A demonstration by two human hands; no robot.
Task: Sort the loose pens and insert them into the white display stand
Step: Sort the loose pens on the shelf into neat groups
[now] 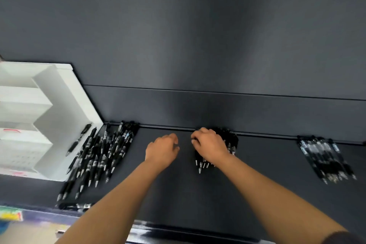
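Right hand [210,144] lies palm down on top of the middle bundle [232,141] of black pens, with its fingers curled over the far end and closed round the bundle. Grip is confirmed. The wrist bends slightly inward. The forearm runs back to the lower right corner, where a dark sleeve edge shows.

Left hand [162,150] hovers just beside the right one, palm down. Its fingers are loosely curled, with the tips turned toward the right hand. It holds nothing and touches no pen that can be seen. Its forearm runs back toward the lower left.

Middle bundle: black barrels packed tight, silver tips pointing toward the person and showing below the right wrist. The far ends lie close to the rail at the back of the dark shelf [178,194]. The count cannot be told.

Left pile [103,154]: many black pens with white print and silver tips. They lie roughly parallel but loose, fanned out on the shelf just beside the white display stand [65,125].

Single pen [79,138]: rests tilted against the stand's side wall.

Stand: at the left end of the shelf, white, with stepped tiers. It is blurred, and a red mark shows on one tier.

Right group [324,158]: black pens laid side by side in a neater row against the back rail. They are well apart from both hands and blurred.

Front pens [77,206]: a few more lie crosswise at the shelf's front edge, lower left.
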